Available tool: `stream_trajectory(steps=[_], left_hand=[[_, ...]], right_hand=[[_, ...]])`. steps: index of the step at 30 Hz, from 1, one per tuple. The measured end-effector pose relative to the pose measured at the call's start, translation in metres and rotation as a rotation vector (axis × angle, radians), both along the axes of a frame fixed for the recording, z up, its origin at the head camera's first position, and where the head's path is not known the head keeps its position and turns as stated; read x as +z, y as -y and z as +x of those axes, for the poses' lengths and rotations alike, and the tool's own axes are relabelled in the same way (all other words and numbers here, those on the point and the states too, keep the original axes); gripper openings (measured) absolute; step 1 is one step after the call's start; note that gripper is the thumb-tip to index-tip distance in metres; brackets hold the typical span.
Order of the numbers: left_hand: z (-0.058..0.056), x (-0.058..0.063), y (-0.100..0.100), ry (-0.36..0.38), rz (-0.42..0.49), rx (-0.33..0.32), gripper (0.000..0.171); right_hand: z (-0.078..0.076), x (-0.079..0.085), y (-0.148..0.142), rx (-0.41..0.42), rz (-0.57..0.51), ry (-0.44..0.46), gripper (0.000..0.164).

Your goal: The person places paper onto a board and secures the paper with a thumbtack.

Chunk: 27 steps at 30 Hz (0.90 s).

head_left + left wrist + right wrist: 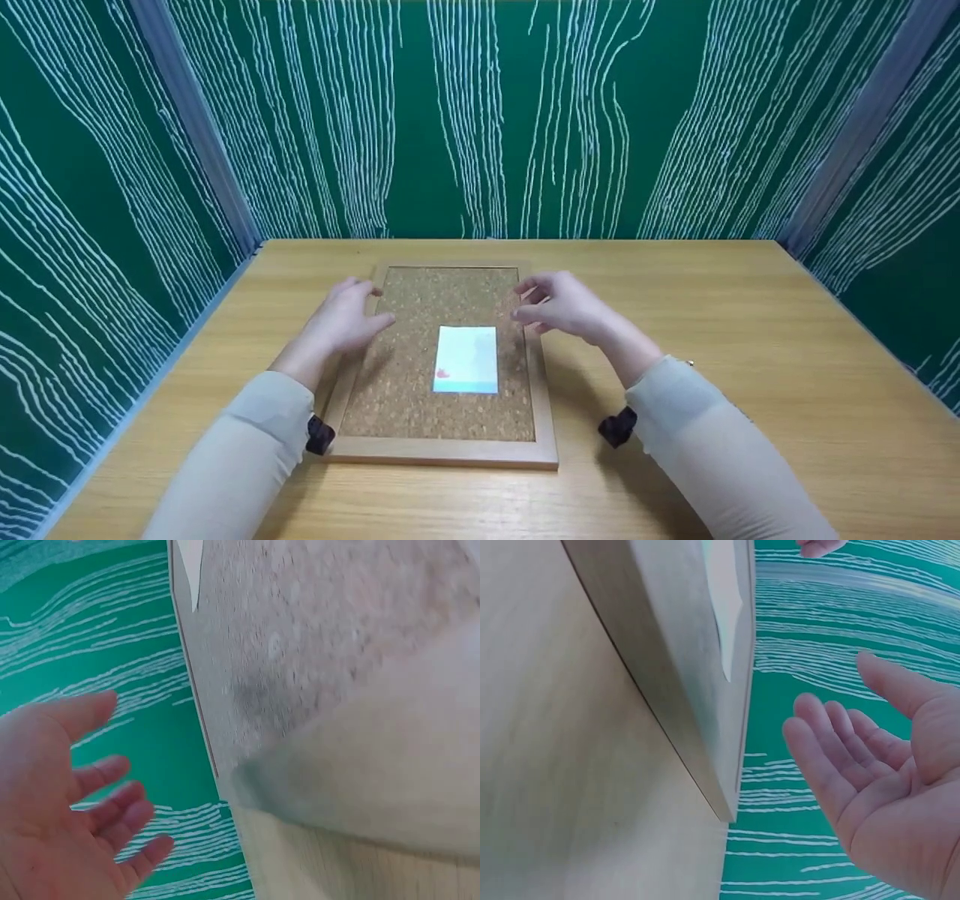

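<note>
A cork board (420, 420) in a pale wooden frame lies flat on the table. On its cork rests a small white sheet of paper (466, 352) with a red mark near its lower left corner and a bluish lower edge. My left hand (346, 316) hovers over the board's left edge, thumb and fingers spread apart around nothing. Over the right edge is my right hand (559, 304), its fingers loosely bent and holding nothing. Both wrist views show the palms bare: the left hand (82, 802) and the right hand (885, 772) are apart from the board.
The wooden table (712, 322) extends on both sides of the board. Green panels (517, 120) with white wavy lines stand behind it and at both sides. Small dark devices (618, 427) sit at the wrists, below light sleeves (720, 450).
</note>
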<state>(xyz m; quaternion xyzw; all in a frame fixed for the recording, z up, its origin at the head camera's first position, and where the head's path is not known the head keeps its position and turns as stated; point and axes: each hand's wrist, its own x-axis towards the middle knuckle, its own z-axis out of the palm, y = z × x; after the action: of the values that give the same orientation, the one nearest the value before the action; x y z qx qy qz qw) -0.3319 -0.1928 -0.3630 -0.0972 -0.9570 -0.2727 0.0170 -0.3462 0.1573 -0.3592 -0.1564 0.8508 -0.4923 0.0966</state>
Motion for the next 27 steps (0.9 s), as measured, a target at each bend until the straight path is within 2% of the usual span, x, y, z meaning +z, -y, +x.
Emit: stream_trajectory(steps=[7, 13, 21, 27], left_hand=[[0.002, -0.001, -0.021, -0.022, 0.029, -0.143, 0.054], [0.002, -0.005, -0.036, -0.013, -0.024, -0.267, 0.063], [0.010, -0.007, -0.049, 0.106, -0.082, -0.294, 0.070], [0.009, -0.011, -0.059, 0.136, -0.145, -0.312, 0.072]], right_hand=[[0.000, 0.010, -0.021, -0.031, 0.021, -0.089, 0.046], [0.001, 0.012, -0.039, -0.008, 0.006, -0.136, 0.049], [0.000, 0.013, -0.059, -0.023, 0.022, -0.150, 0.055], [-0.001, 0.013, -0.077, -0.054, 0.044, -0.141, 0.056]])
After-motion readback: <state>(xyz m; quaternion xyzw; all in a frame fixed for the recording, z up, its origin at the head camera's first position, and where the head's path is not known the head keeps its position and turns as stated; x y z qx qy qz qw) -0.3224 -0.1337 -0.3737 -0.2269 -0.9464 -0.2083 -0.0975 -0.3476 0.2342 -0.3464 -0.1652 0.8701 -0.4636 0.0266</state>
